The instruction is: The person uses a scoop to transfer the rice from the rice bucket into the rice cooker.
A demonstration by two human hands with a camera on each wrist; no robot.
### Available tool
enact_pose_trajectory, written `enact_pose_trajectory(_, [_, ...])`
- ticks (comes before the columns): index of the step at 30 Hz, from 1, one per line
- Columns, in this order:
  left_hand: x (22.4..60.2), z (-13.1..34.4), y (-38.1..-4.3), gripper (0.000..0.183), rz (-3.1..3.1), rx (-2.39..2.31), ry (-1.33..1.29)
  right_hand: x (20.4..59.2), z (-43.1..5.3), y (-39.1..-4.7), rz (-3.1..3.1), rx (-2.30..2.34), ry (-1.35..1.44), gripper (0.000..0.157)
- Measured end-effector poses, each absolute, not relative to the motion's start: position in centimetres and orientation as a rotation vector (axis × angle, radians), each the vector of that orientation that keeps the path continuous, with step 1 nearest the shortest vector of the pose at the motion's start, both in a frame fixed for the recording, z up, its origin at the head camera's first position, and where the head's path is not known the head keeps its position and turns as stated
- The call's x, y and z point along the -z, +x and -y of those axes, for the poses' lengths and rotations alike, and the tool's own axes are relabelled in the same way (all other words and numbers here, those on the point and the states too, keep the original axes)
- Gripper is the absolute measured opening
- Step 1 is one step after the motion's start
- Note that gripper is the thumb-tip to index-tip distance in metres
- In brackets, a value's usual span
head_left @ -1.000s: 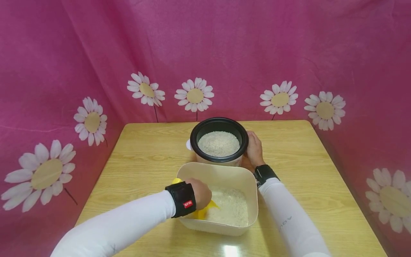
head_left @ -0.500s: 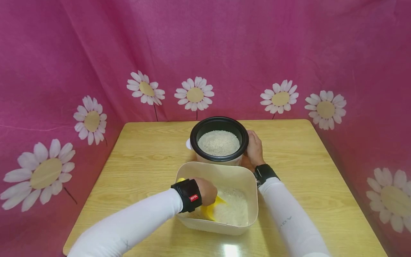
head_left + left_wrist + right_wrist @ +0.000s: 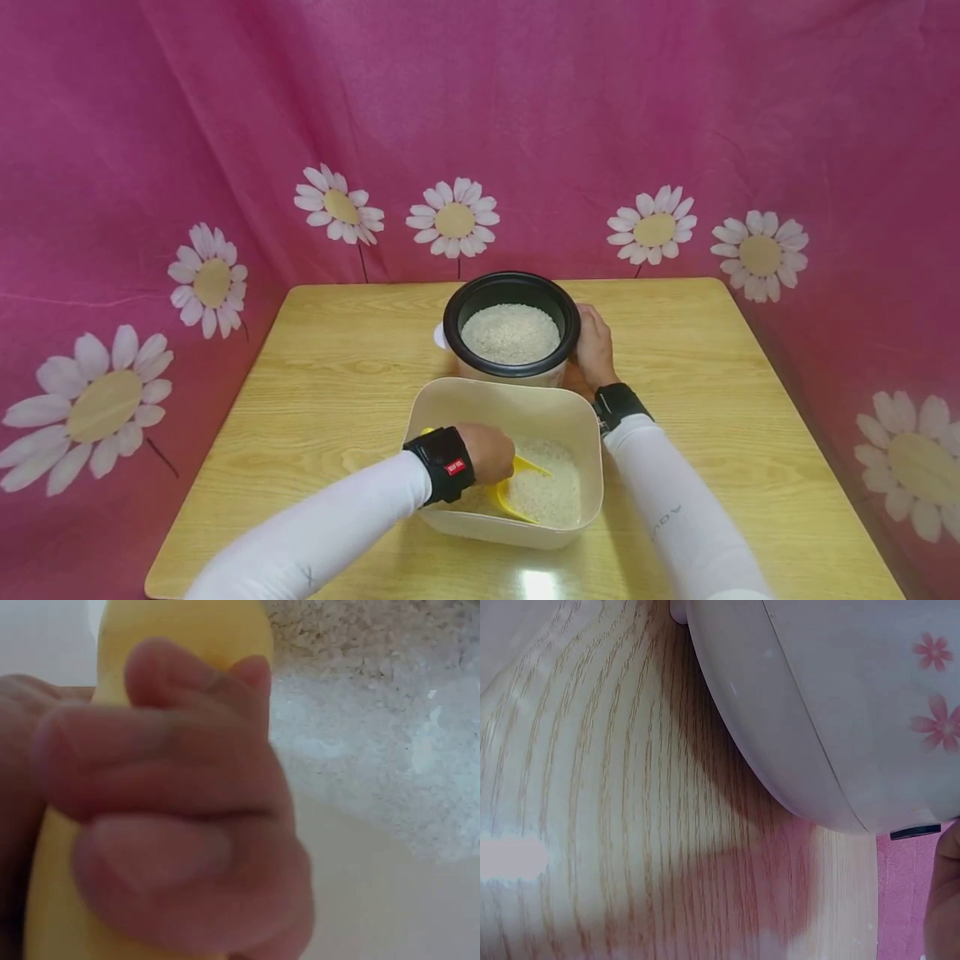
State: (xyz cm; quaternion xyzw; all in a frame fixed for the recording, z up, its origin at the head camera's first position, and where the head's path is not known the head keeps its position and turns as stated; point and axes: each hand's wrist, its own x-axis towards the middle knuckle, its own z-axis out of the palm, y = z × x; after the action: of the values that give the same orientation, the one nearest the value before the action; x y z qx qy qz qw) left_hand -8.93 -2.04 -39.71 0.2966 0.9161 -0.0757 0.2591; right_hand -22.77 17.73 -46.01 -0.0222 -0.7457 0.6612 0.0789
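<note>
My left hand (image 3: 486,454) holds a yellow scoop (image 3: 517,500) inside a cream rice bin (image 3: 525,408). The scoop's blade is pushed into the white rice (image 3: 558,483). In the left wrist view, curled fingers (image 3: 165,772) wrap the scoop's yellow handle (image 3: 180,630). Behind the bin stands a rice cooker (image 3: 510,377) with a black inner pot (image 3: 512,287), which has rice (image 3: 510,333) in it. My right hand (image 3: 596,346) grips the cooker's right side, where a handle would be covered by it. The right wrist view shows the cooker's white body (image 3: 817,690) with pink flowers; most of that hand lies outside the picture.
The wooden table (image 3: 337,358) carries the bin and the cooker close together at its middle. A white side handle (image 3: 440,336) sticks out on the cooker's left. A pink curtain (image 3: 540,108) with large daisies encloses the back and both sides.
My left hand has moved to the right within the bin, pushing the scoop through the rice. The right hand, the bin and the cooker stay in place.
</note>
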Motion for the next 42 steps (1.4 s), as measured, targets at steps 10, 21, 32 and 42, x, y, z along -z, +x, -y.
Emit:
enact_pose_trajectory(10, [40.8,2.2,-9.4,0.041,-2.425,0.089,0.713,46.1,-17.9,-22.7,2.228,-1.985,-0.1,0.042])
enact_pose_trajectory(21, [40.6,3.6,-9.8,0.047,-2.432,-0.133,0.728,47.8,-17.8,-24.0,2.218,-1.962,-0.087,0.046])
enact_pose_trajectory(32, [38.6,4.6,-10.3,0.045,-2.459,-0.213,0.753,49.8,-17.8,-25.1,2.198,-1.939,-0.098,0.046])
enact_pose_trajectory(42, [37.0,6.1,-11.2,0.049,-2.515,-0.234,0.784,49.8,-18.2,-25.3,2.171,-1.982,-0.102,0.046])
